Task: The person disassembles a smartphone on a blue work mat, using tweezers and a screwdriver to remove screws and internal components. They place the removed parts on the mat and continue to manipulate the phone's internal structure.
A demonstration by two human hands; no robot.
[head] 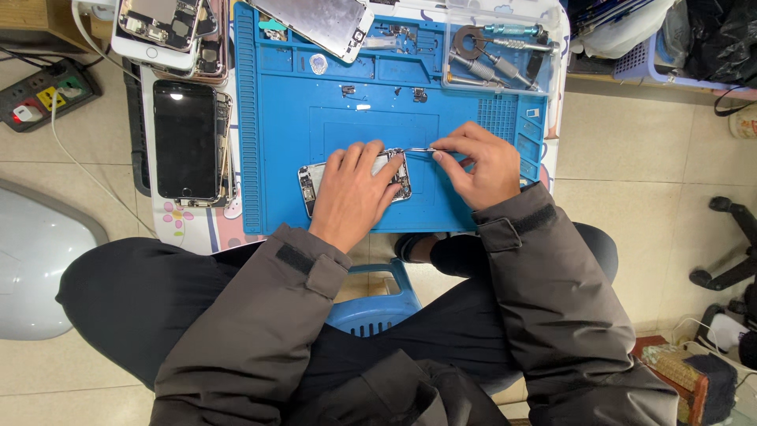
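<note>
I'm looking down at an opened phone (pixel 356 180) lying flat on the blue repair mat (pixel 276 158), near the mat's front edge on the low bench (pixel 189 225). Its long axis is running left to right across the view, one short end pointing toward the black-screened phone (pixel 184 140) at the left, the other toward my right hand. My left hand (pixel 355 189) is lying palm down over the phone, wrist angled back toward my lap, fingers spread and pressing the body flat. My right hand (pixel 477 162) is coming in from the right, knuckles up, its grip pinching thin metal tweezers (pixel 418 150) between thumb and forefinger. The tweezers are lying nearly level, tips pointing left at the phone's upper right corner, just beside my left fingertips (pixel 392 162). Both grey sleeves are angling inward. A clear tray of screwdrivers (pixel 497 55) is sitting at the mat's far right corner.
</note>
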